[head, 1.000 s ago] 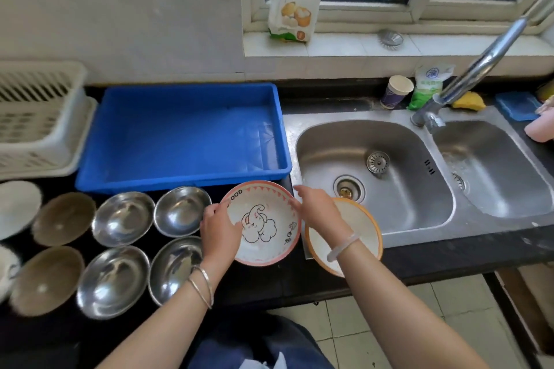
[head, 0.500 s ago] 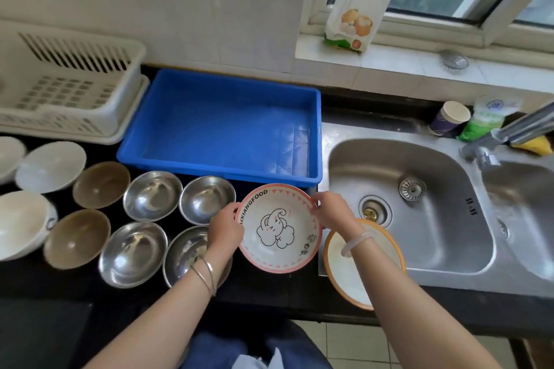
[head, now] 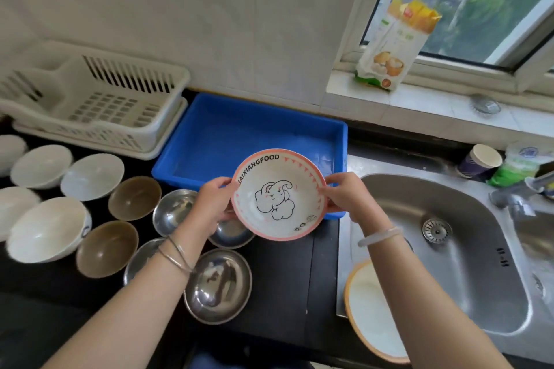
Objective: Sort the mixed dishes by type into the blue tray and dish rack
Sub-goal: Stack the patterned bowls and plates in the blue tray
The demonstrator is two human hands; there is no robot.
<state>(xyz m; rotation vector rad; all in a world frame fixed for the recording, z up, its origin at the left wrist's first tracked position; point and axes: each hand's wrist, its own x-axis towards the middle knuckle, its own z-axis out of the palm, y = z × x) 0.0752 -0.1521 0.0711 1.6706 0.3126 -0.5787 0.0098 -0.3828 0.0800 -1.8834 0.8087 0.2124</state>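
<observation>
Both hands hold a pink-rimmed elephant plate [head: 277,193] tilted toward me, over the front edge of the empty blue tray [head: 239,126]. My left hand [head: 214,204] grips its left rim and my right hand [head: 344,196] its right rim. The white dish rack [head: 99,105] stands empty to the tray's left. On the black counter lie several steel bowls [head: 218,284], two brown bowls [head: 106,249] and several white bowls [head: 46,229]. An orange-rimmed plate [head: 371,311] rests at the sink's front edge, partly behind my right forearm.
A steel double sink [head: 443,249] with a faucet [head: 518,204] fills the right side. A paper cup [head: 479,162] and a green packet [head: 515,168] stand behind it. A food bag [head: 392,45] leans on the window sill.
The elephant plate has risen off the counter and moved forward over the blue tray's front edge, both hands still gripping it. The view has swung left, showing more bowls and the rack.
</observation>
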